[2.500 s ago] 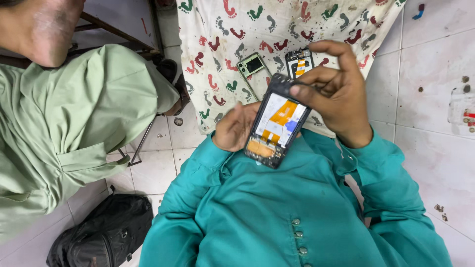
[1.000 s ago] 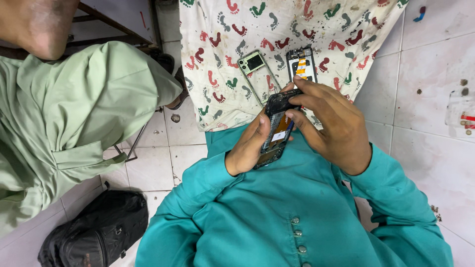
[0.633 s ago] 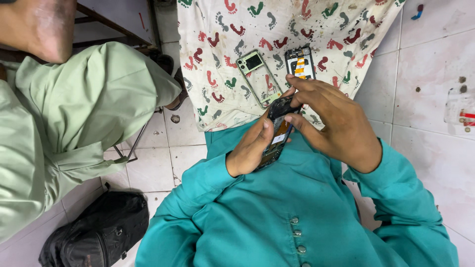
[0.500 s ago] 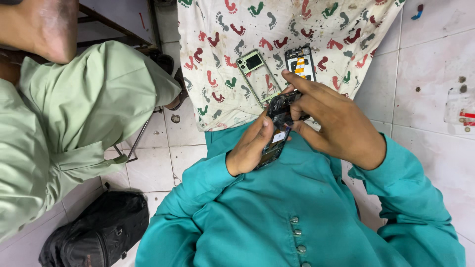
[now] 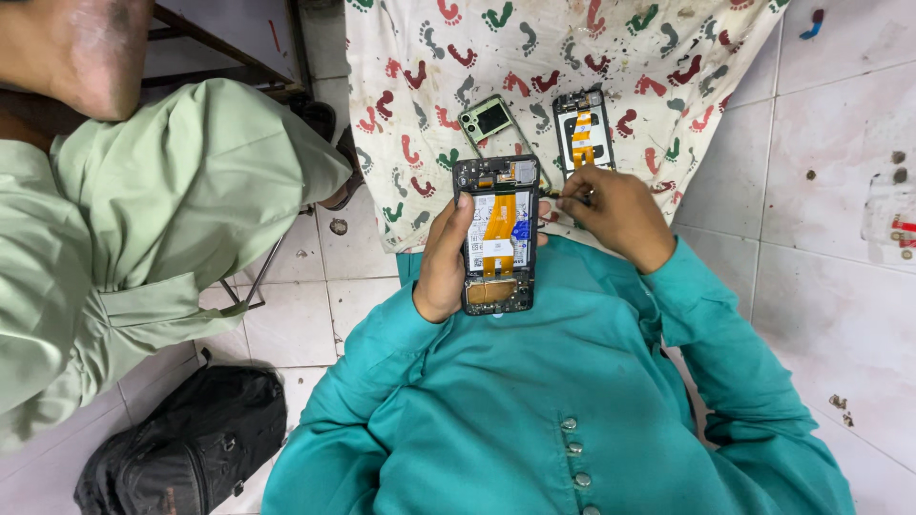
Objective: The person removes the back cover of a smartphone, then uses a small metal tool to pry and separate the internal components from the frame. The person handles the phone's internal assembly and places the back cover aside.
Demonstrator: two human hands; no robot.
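My left hand (image 5: pixel 442 259) grips an opened phone (image 5: pixel 496 235) by its left edge, back cover off, with an orange flex cable and a battery showing. My right hand (image 5: pixel 616 216) is just right of the phone, its fingers pinched on a small thin tool (image 5: pixel 561 198) whose tip is near the phone's upper right edge. Both sleeves are teal. Beyond the hands, on a footprint-patterned cloth (image 5: pixel 668 57), lie a second opened phone (image 5: pixel 583 130) with an orange cable and a greenish phone part (image 5: pixel 489 119) with a dark window.
Another person in light green clothes (image 5: pixel 143 219) sits at the left, a bare foot (image 5: pixel 81 48) at the top left. A black bag (image 5: pixel 181 448) lies on the white tiled floor (image 5: pixel 830 286). Small specks dot the tiles at right.
The phone has turned from tilted to flat and facing me. My right hand has come off it and shifted right, now pinching the thin tool. My left hand still holds the phone.
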